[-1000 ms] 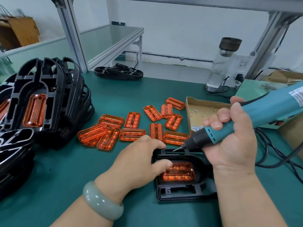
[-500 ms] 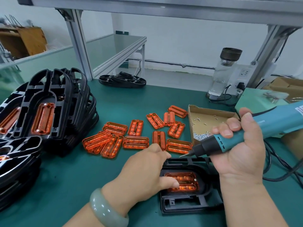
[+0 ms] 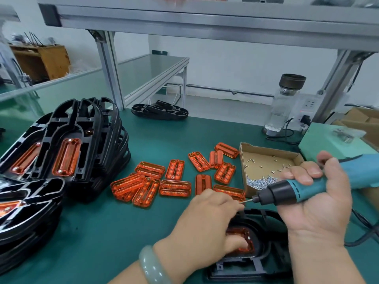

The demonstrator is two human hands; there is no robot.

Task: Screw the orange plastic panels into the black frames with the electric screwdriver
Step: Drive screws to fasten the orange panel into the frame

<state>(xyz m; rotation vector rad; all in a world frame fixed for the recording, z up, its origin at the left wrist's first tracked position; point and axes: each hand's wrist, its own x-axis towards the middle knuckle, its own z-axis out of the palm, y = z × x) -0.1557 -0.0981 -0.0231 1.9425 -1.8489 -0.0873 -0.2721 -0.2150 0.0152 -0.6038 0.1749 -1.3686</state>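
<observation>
Stacked black frames stand at the left of the table, and loose orange panels lie mid-table. The left hand lies palm-down, fingers loosely bent, on the near black frame, thumb pressing the orange panel seated inside. The right hand wraps round the electric screwdriver, whose bit tip is just beside the left forefinger, near a cardboard tray of screws
</observation>
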